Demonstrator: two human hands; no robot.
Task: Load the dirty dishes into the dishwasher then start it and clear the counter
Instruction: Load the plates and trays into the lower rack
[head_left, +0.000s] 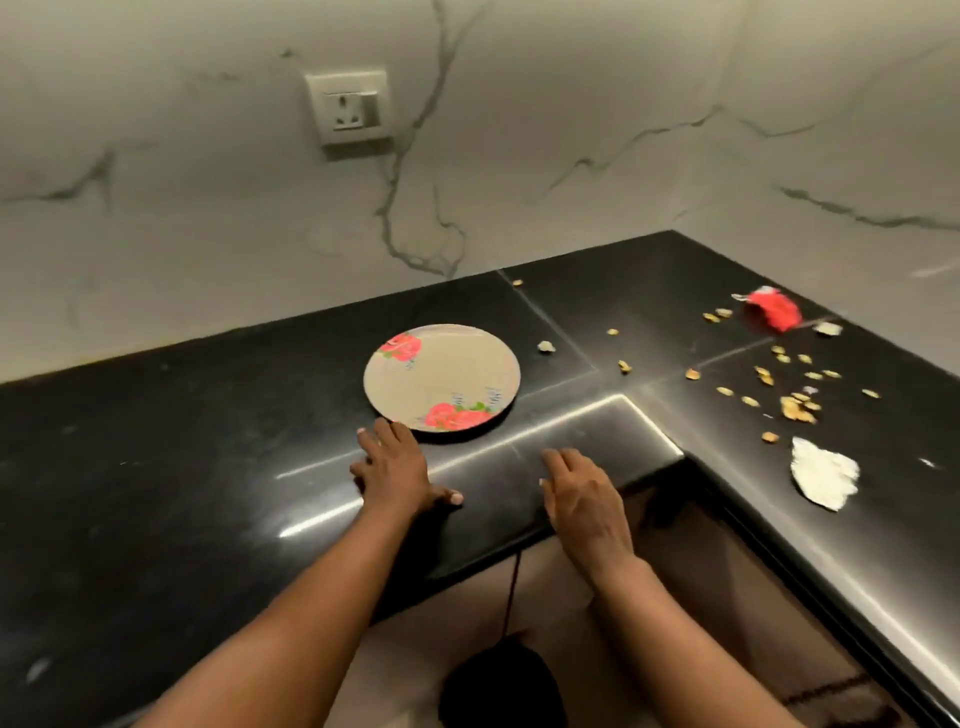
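Fingers straight, the left hand (396, 470) lies flat on the black counter (156, 467), fingertips just touching the floral plate (441, 376) at frame centre. The right hand (584, 493) hovers open, holding nothing. Crumbs (795, 408) and a red wrapper (771, 309) lie far right.

No readable text, plate (441, 376) shows only flower prints, small blurred marks
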